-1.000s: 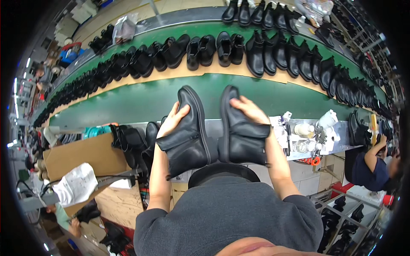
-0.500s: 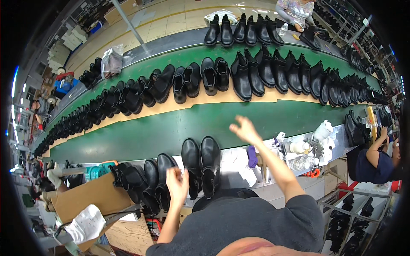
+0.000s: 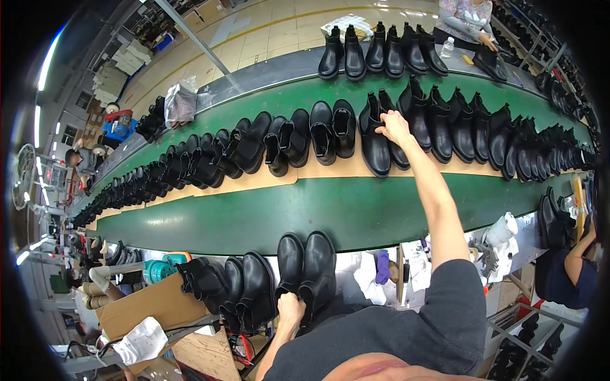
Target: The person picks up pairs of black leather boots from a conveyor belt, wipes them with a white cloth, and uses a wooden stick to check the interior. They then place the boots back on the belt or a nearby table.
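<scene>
Two black ankle boots stand side by side in front of me, a left boot [image 3: 291,260] and a right boot [image 3: 319,263], toes pointing away. My left hand [image 3: 291,308] is closed at the upper shaft of the left boot and grips it. Across the green belt [image 3: 254,216], my outstretched right hand [image 3: 396,129] has its fingers closed at the top of a black ankle boot [image 3: 399,156] in the long row. This boot's mate [image 3: 376,152] stands just to its left. My fingers and wrist partly hide the gripped boot.
More boots [image 3: 251,145] line the belt on brown paper. Further boots [image 3: 254,298] sit left of the near pair, beside a cardboard sheet [image 3: 136,295]. A purple cloth [image 3: 382,267] and white cloths lie right. A co-worker [image 3: 565,273] sits at far right; another is across the belt.
My right hand has reached forward from above the belt to a boot in the far row. My left hand has come down onto the near left boot. The whole view has shifted slightly.
</scene>
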Action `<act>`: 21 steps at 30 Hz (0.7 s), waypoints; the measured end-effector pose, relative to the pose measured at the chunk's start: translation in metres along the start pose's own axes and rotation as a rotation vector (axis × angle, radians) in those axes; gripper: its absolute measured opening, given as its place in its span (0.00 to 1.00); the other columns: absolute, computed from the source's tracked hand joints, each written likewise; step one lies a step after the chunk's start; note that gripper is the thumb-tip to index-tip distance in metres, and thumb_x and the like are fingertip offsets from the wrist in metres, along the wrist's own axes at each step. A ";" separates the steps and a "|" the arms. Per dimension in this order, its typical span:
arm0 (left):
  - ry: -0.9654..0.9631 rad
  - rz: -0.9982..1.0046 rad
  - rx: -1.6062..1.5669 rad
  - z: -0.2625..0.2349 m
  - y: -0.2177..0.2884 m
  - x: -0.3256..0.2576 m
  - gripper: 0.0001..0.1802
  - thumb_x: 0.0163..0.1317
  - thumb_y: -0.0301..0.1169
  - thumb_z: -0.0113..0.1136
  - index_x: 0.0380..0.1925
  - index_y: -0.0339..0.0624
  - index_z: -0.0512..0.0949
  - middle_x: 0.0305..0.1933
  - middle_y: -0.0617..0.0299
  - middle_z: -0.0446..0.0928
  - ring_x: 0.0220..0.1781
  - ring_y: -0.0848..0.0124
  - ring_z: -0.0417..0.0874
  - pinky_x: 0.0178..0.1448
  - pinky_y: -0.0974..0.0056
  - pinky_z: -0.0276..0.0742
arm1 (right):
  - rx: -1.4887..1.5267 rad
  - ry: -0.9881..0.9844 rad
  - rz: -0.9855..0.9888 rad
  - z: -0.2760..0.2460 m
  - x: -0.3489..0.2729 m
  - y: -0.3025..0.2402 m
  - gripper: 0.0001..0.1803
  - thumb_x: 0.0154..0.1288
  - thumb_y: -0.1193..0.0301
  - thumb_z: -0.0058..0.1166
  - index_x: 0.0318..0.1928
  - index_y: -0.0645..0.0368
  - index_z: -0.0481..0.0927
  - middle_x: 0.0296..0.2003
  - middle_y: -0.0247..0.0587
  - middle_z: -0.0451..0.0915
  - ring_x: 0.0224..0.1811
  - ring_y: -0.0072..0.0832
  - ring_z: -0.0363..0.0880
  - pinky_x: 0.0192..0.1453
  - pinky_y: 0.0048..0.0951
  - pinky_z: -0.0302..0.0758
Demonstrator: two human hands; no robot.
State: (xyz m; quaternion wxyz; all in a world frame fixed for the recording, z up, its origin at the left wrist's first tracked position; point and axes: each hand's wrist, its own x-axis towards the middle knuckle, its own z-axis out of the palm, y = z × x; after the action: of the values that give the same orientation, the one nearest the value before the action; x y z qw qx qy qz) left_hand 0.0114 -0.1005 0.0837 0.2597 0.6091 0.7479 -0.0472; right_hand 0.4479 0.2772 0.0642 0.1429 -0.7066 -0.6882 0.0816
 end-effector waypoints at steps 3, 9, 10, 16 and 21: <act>-0.044 0.167 -0.021 -0.040 0.012 0.012 0.08 0.47 0.25 0.59 0.20 0.27 0.79 0.23 0.35 0.75 0.30 0.43 0.81 0.38 0.50 0.78 | 0.125 0.185 -0.077 -0.011 -0.033 0.002 0.17 0.47 0.65 0.67 0.28 0.62 0.73 0.31 0.45 0.73 0.44 0.43 0.73 0.44 0.42 0.71; -0.180 0.573 -0.276 -0.120 0.102 0.076 0.07 0.45 0.22 0.60 0.25 0.27 0.78 0.24 0.36 0.72 0.27 0.48 0.80 0.30 0.57 0.74 | 0.176 0.685 -0.051 -0.134 -0.122 0.024 0.19 0.42 0.66 0.71 0.29 0.64 0.75 0.30 0.43 0.76 0.37 0.41 0.75 0.40 0.37 0.72; -0.093 0.694 -0.282 -0.118 0.120 0.097 0.07 0.39 0.20 0.59 0.21 0.26 0.75 0.23 0.37 0.72 0.28 0.45 0.79 0.29 0.57 0.73 | 0.126 0.785 -0.061 -0.155 -0.136 0.028 0.19 0.43 0.66 0.71 0.31 0.64 0.76 0.33 0.43 0.77 0.39 0.40 0.76 0.42 0.35 0.73; 0.356 1.055 -0.198 -0.107 0.304 0.207 0.06 0.41 0.24 0.59 0.19 0.30 0.77 0.21 0.40 0.74 0.28 0.43 0.77 0.37 0.49 0.73 | -0.095 0.918 0.057 -0.242 -0.220 0.006 0.18 0.44 0.75 0.69 0.25 0.63 0.68 0.24 0.40 0.68 0.26 0.36 0.66 0.32 0.33 0.64; 0.329 0.803 0.167 -0.081 0.425 0.273 0.09 0.53 0.29 0.56 0.26 0.36 0.82 0.31 0.44 0.81 0.33 0.51 0.84 0.38 0.55 0.81 | -0.196 0.801 0.151 -0.235 -0.252 0.003 0.19 0.42 0.76 0.70 0.24 0.63 0.67 0.24 0.41 0.67 0.26 0.37 0.65 0.29 0.34 0.61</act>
State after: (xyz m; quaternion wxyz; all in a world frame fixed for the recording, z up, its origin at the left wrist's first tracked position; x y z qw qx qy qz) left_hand 0.3486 0.2801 0.1363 0.0846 0.8697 0.4770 0.0946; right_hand 0.5140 0.0049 0.2654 0.3251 -0.7413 -0.5288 -0.2552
